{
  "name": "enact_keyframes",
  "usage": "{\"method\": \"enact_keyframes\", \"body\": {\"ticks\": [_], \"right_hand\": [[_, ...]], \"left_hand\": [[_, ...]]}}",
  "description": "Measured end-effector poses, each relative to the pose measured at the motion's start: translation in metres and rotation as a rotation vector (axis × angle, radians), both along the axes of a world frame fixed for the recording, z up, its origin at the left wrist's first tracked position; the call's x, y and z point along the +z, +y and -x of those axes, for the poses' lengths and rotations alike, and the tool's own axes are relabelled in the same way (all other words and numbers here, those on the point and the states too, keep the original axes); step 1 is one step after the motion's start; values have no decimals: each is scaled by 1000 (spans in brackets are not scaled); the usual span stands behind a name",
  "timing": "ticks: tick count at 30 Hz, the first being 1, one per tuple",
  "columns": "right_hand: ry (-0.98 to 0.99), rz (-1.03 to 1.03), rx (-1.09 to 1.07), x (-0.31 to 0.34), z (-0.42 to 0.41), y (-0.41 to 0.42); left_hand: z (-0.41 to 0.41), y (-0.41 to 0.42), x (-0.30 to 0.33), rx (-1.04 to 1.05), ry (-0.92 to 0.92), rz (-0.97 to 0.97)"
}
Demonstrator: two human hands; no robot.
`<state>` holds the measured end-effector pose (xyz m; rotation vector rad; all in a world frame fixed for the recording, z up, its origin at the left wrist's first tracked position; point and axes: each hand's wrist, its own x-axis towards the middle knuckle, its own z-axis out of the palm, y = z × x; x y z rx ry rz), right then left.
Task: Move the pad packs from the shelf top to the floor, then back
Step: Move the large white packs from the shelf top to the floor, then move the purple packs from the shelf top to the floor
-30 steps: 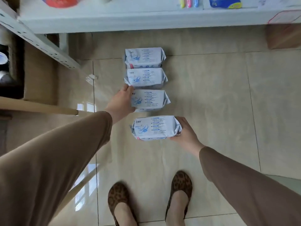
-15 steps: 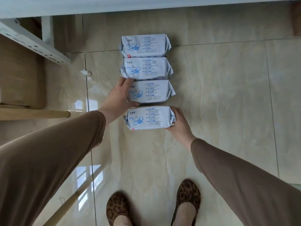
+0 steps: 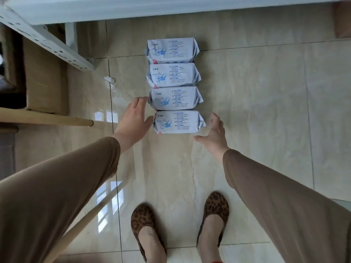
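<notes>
Several pale blue pad packs lie in a straight column on the tiled floor. The nearest pack [image 3: 179,122] rests flat, with the third pack [image 3: 175,98] just beyond it and two more packs [image 3: 172,63] farther off. My left hand [image 3: 133,122] is open at the left ends of the two nearest packs, fingertips about touching them. My right hand [image 3: 213,131] is open just right of the nearest pack, fingers spread, a small gap from it. Neither hand holds anything.
The white shelf's front edge [image 3: 171,10] runs along the top, with a perforated shelf upright [image 3: 47,41] at left. Cardboard boxes [image 3: 45,76] and a wooden pole [image 3: 47,118] sit left. My feet in leopard-print shoes [image 3: 146,230] stand below the packs.
My right hand carried the fourth pack down to the floor behind the third, then let go and opened. My left hand slipped off the third pack and opened beside it.
</notes>
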<state>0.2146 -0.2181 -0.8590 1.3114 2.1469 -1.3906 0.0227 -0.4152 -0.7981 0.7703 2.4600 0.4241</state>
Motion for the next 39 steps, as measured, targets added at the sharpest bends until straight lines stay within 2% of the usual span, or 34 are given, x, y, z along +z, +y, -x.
{"method": "enact_keyframes", "body": {"ticks": [3,8,17,22,26,31,39], "right_hand": [[-12,-60,37,61,-16,6],[-58,-203,237,205,-34,26],[-60,-371,329,507,-56,67],[-20,-496,317,636,-79,101],[53,-541,302,705,-98,141],[164,-617,323,767,-110,221],[278,-652,406,839,-98,336]], "left_hand": [[-23,2,45,-19,-8,90],[-55,20,158,-118,-7,183],[-77,73,430,-275,86,102],[-90,120,560,-316,150,34],[-109,167,633,-348,214,-57],[-123,244,694,-323,281,-147],[-123,335,752,-180,304,-211]]}}
